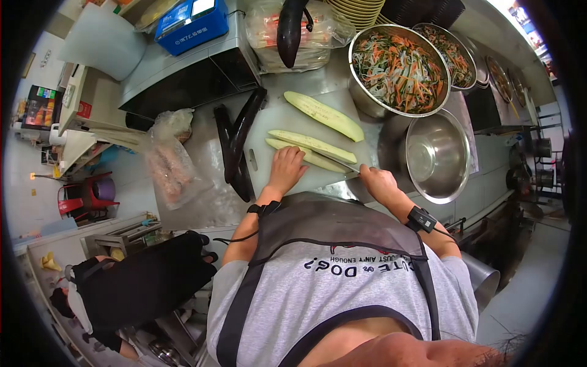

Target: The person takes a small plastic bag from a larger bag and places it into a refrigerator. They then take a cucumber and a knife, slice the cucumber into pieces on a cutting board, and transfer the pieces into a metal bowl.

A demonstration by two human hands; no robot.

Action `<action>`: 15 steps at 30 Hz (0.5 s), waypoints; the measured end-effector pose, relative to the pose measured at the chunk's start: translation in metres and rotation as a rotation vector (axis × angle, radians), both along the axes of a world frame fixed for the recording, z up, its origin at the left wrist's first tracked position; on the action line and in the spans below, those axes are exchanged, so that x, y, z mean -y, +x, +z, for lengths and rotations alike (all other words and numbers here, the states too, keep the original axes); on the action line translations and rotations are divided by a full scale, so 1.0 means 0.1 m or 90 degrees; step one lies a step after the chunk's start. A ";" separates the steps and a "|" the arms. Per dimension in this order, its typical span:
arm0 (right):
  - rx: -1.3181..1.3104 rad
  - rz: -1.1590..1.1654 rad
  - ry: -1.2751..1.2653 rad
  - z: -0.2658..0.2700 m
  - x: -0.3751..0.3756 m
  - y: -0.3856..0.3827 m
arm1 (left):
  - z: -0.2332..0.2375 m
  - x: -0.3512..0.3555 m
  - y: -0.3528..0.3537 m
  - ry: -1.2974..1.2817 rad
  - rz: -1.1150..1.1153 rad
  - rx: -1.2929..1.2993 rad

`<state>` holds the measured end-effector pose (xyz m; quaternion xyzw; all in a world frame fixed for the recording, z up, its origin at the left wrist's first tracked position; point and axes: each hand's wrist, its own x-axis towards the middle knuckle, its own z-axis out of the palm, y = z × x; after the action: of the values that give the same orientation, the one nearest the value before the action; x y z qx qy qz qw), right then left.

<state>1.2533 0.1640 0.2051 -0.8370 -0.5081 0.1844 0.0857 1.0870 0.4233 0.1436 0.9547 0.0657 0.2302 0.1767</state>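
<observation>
My left hand (287, 169), fingers curled and pressed together, holds down a pale-fleshed eggplant piece (318, 160) on the white cutting board (318, 181). My right hand (377, 182) is closed round a knife (340, 162), whose blade runs leftward between that piece and the long eggplant strip (312, 144) beside it. Farther back on the board, a wider eggplant half (324, 116) lies cut face up. Left of the board, whole dark eggplants (235, 144) lie on the steel counter. The knife handle is mostly hidden in my right hand.
A steel bowl of shredded vegetables (400, 70) stands at the back right, near another steel bowl (437, 156). A plastic bag (171, 159) lies at the left. A dark eggplant (291, 33) rests on bagged goods behind the board. Another person (140, 284) is at lower left.
</observation>
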 end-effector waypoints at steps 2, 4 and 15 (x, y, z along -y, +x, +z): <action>0.009 0.018 -0.008 -0.04 -0.03 0.03 | 0.00 -0.04 0.03 0.000 -0.001 -0.015; -0.026 0.023 0.009 0.06 -0.18 0.01 | -0.03 -0.04 0.05 0.014 -0.010 -0.007; -0.148 -0.009 0.054 -0.03 0.34 0.19 | -0.09 0.02 0.05 0.053 0.065 -0.082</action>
<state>1.2724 0.1299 0.2023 -0.8091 -0.4963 0.2581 0.1803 1.0920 0.4209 0.1351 0.9695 0.1159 0.1798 0.1200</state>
